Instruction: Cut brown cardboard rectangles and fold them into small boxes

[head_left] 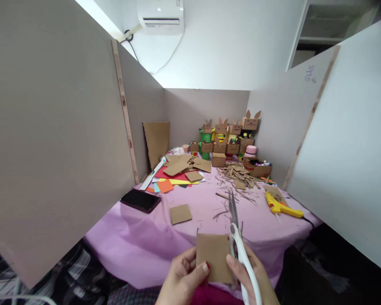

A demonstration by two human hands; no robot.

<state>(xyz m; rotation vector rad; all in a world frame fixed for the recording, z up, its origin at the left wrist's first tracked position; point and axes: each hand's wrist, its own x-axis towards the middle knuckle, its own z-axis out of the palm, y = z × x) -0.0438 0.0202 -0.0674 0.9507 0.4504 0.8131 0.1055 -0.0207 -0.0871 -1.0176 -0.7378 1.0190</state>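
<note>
Low in the view, my left hand pinches a square piece of brown cardboard by its left side, thumb on top. White-handled scissors are in my right hand, their blades pointing away over the table. The right thumb rests by the cardboard's right edge, and some of the fingers are hidden behind the handles. The scissors lie alongside that edge; whether they touch it I cannot tell. Just beyond the hands, another cardboard square lies flat on the pink cloth.
A black phone lies left, a yellow glue gun right. Cardboard scraps and coloured paper cover the middle. Several cardboard animal figures stand at the back, near an open box. Grey panels enclose the table.
</note>
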